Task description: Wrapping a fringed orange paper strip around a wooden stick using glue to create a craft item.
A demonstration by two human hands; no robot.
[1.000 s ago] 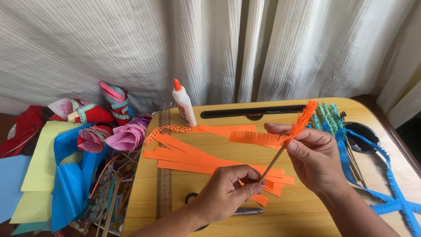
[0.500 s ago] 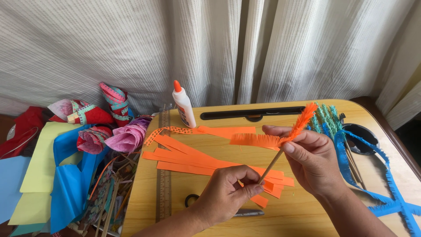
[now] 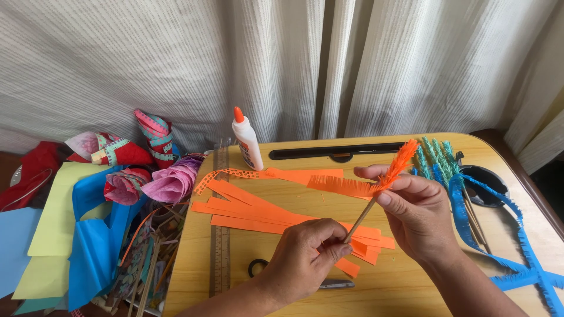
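Two hands | L hand (image 3: 305, 258) pinches thin wood stick (image 3: 359, 218) | R hand (image 3: 414, 214) wraps fringed orange paper (image 3: 343, 186)

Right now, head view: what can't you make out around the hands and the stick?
- Lower end of the wooden stick: hidden inside the left hand.
- Scissors: mostly covered by the left hand; only one handle ring and a blade tip show.
- Where the orange fringed strip meets the stick: covered by the right hand fingers.
- Blue fringed strips: cut off by the right and bottom edges.
- Glue bottle label: too small.
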